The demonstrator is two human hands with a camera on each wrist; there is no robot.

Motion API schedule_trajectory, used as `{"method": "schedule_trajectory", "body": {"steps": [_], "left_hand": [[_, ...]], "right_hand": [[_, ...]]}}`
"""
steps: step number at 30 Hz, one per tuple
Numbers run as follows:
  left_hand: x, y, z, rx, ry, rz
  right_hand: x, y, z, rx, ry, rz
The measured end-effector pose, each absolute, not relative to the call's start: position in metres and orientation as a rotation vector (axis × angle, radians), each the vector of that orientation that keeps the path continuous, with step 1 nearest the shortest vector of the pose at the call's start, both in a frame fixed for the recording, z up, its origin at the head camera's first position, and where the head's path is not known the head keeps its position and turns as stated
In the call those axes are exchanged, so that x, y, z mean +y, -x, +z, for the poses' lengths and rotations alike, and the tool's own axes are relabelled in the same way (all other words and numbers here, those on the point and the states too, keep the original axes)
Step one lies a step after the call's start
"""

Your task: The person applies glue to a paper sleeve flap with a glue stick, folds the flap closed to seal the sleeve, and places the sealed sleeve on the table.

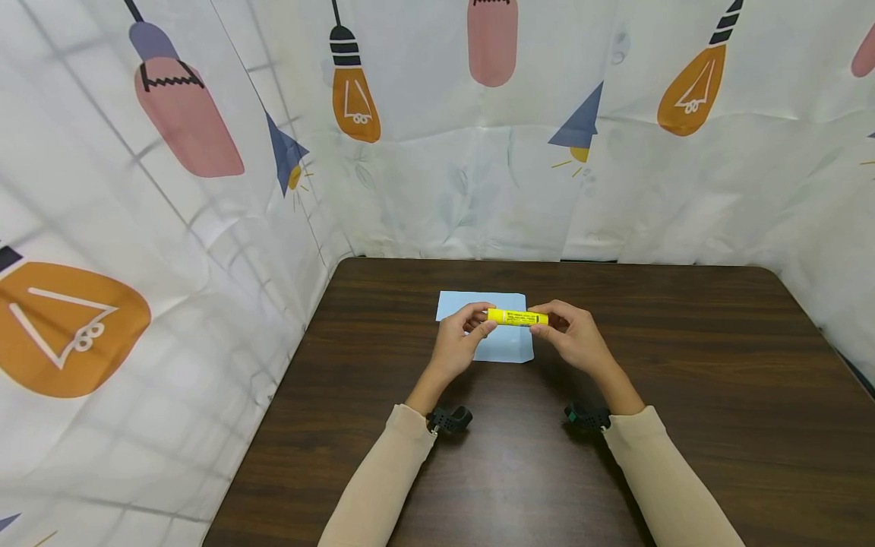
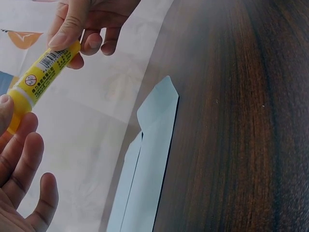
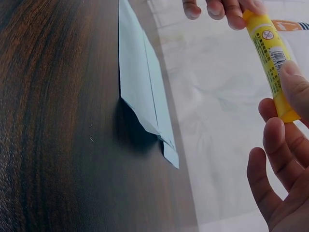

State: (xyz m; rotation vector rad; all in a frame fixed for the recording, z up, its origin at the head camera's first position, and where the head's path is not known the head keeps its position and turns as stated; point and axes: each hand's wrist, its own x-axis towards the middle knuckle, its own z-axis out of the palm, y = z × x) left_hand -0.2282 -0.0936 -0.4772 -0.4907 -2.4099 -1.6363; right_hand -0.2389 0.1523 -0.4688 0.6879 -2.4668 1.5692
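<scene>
A yellow glue stick (image 1: 517, 317) is held level in the air between both hands, above a light blue folded paper (image 1: 506, 348) that resembles an envelope. My left hand (image 1: 456, 342) pinches the cap end between thumb and finger. At the other end, my right hand (image 1: 577, 338) pinches the printed barrel. The cap (image 2: 20, 107) sits against a white band in the left wrist view, and whether it has loosened I cannot tell. Creases and folded flaps show on the paper (image 3: 140, 77) in the right wrist view; in the head view the left hand covers part of it.
The dark wood-grain table (image 1: 683, 365) spreads out on all sides of the paper. White fabric (image 1: 424, 190) printed with lamps hangs behind the table and along its left side. Black camera straps (image 1: 449, 419) circle both wrists.
</scene>
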Motion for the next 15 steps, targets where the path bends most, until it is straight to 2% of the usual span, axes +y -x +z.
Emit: {"method": "schedule_trajectory", "body": {"steps": [15], "left_hand": [[-0.0932, 0.2289, -0.477, -2.411, 0.477, -1.625]], "right_hand": [[0.1523, 0.2398, -0.4693, -2.46, -0.692, 1.551]]}}
